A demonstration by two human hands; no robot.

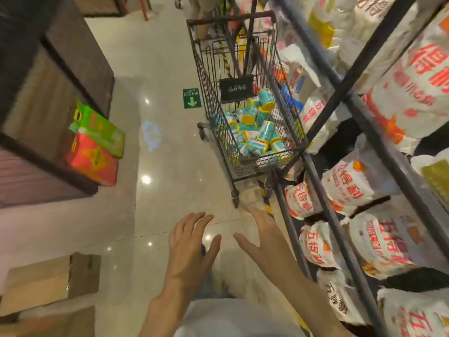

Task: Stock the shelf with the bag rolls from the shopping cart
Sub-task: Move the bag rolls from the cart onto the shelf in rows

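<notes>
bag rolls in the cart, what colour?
Teal and white bag rolls with yellow ends; head view.

A shiny pale floor (170, 166) is reflecting ceiling lights. A green arrow sign (192, 98) is sticking to it. On the left, a green pack (97, 128) is lying on a red pack (93, 161). Brown boxes (48, 283), maybe cardboard, are sitting lower left.

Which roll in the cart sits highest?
The roll at the far end, just under the black sign, yellow end facing down toward us; the rest lie lower.
</notes>
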